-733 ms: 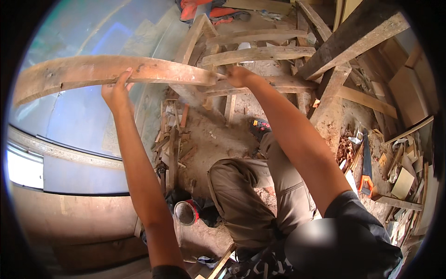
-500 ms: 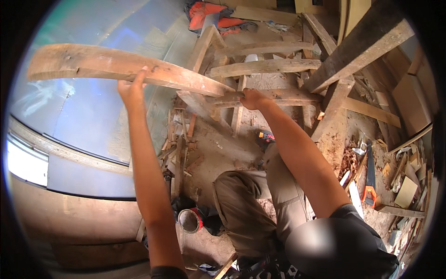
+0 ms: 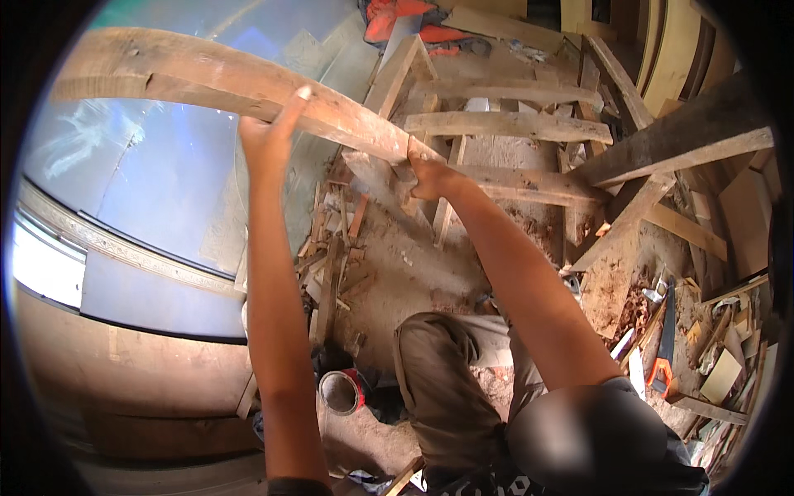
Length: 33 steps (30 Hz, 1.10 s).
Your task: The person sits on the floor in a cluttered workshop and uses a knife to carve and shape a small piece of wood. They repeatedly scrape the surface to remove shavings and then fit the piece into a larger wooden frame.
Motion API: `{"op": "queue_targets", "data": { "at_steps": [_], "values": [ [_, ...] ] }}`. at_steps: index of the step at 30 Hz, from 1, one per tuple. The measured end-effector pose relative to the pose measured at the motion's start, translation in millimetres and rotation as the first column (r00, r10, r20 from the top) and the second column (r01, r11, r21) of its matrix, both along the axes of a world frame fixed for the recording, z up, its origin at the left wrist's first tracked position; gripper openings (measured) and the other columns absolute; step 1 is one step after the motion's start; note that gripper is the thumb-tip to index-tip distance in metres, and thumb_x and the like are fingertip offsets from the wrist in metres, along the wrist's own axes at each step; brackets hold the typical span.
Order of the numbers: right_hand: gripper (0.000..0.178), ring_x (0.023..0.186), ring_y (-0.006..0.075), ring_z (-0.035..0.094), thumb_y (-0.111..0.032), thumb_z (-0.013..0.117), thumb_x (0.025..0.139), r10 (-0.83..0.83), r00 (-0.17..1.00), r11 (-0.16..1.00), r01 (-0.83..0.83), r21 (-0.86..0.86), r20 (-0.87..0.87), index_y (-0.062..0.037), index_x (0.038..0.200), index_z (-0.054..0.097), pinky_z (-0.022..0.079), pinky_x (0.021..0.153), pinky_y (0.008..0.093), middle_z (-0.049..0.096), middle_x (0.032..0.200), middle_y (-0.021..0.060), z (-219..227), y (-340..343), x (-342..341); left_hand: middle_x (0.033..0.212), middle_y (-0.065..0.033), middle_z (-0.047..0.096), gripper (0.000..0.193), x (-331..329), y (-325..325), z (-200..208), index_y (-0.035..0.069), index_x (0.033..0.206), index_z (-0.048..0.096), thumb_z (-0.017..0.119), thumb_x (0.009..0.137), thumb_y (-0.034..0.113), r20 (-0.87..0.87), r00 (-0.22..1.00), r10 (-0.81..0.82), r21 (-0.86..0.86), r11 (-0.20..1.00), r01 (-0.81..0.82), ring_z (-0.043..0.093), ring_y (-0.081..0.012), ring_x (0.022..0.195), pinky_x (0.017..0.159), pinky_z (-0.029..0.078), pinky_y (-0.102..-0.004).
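Note:
A long, curved wooden beam (image 3: 190, 74) slants from the upper left down to the middle of the head view. My left hand (image 3: 270, 136) is closed around its lower edge, the thumb lying up across its face. At the beam's narrower right end, my right hand (image 3: 432, 175) grips it with the fingers partly hidden. Just past that hand runs a crosspiece (image 3: 529, 183) of a wooden frame; I cannot tell whether the beam touches it. Two more curved crosspieces, including a middle one (image 3: 513, 126), lie farther off.
A thick dark beam (image 3: 678, 149) slopes in from the right. An orange-handled saw (image 3: 664, 355) lies among wood scraps (image 3: 724, 376). A red-sided can (image 3: 341, 392) stands near my legs. Large grey panels (image 3: 182, 182) fill the left; red and black cloth (image 3: 405, 21) lies at the back.
The beam has risen and looks nearer to me. My right hand, earlier by the crosspiece at the beam's tip, now grips the beam's end. The view has shifted, moving the frame rightward.

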State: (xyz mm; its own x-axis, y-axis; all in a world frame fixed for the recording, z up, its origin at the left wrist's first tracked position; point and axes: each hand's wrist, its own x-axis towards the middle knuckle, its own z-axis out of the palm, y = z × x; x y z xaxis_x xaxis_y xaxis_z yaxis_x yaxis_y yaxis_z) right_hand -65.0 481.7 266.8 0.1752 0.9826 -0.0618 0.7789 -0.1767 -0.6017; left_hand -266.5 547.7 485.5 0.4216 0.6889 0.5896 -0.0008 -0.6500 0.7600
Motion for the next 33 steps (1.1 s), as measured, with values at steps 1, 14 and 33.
{"op": "queue_targets", "data": {
  "at_steps": [1, 14, 33],
  "values": [
    [0.11, 0.127, 0.04, 0.056, -0.022, 0.077, 0.079, -0.019, 1.0, 0.997, 0.02, 0.068, -0.016, 0.0046, 0.157, 0.003, 0.047, 0.106, 0.0408, 0.055, 0.136, 0.0322, -16, -2, -2, 0.123, -0.0149, 0.064, 0.06, 7, -4, -10, -0.001, 0.131, 0.057, 0.082, 0.082, 0.025, 0.019, 1.0, -0.001, -0.008, 1.0, 0.001, 0.063, -0.0233, 0.111, 0.086, 0.051, -0.0349],
    [0.104, 0.13, 0.0427, 0.053, -0.026, 0.074, 0.08, -0.06, 0.996, 0.995, 0.064, 0.07, -0.06, 0.0054, 0.156, 0.009, 0.046, 0.108, 0.0417, 0.049, 0.14, 0.0356, -6, -2, -9, 0.143, -0.0174, 0.055, 0.065, 12, 10, -18, -0.005, 0.142, 0.047, 0.073, 0.089, 0.02, 0.215, 0.956, -0.201, -0.155, 0.959, 0.237, 0.049, -0.0294, 0.135, 0.114, 0.036, -0.0438],
    [0.108, 0.134, 0.0432, 0.048, -0.036, 0.074, 0.085, 0.001, 0.977, 0.991, 0.027, 0.129, -0.212, 0.0019, 0.158, 0.003, 0.04, 0.112, 0.0425, 0.044, 0.145, 0.036, -21, -4, -21, 0.132, -0.0185, 0.056, 0.119, 42, 73, -132, -0.004, 0.138, 0.048, 0.04, 0.074, 0.096, 0.455, 0.886, -0.091, -0.146, 0.974, 0.176, 0.054, -0.0328, 0.124, 0.108, 0.04, -0.0466]
  ]
}}
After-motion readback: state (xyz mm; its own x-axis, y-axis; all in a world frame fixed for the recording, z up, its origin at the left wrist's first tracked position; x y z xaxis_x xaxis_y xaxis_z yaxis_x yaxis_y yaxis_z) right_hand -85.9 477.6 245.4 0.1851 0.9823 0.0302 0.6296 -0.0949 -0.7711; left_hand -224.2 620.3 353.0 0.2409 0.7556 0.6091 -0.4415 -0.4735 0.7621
